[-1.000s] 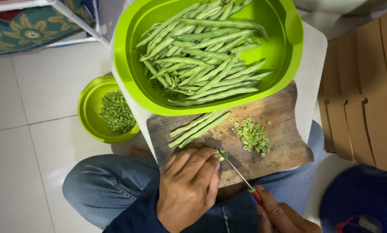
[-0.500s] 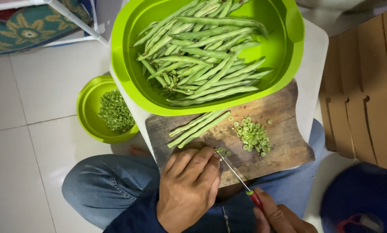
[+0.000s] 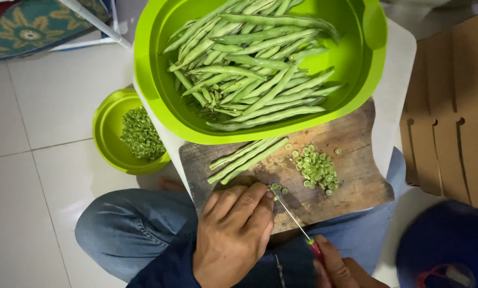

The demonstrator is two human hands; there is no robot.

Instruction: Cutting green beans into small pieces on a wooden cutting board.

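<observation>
My left hand presses down on a bundle of green beans lying on a wooden cutting board. The beans' near ends are hidden under my fingers. My right hand grips a thin knife with a red handle; its blade touches the bean ends by my left fingertips. A pile of small cut bean pieces lies on the board to the right. A large lime-green bowl full of whole beans sits behind the board.
A smaller green bowl with chopped beans stands on the white tiled floor at left. Cardboard lies at right, a dark blue object at lower right. My jeans-clad leg is under the board.
The view has shifted slightly. The knife has kept cutting at the bean ends; a few fresh pieces lie by my left fingertips.
</observation>
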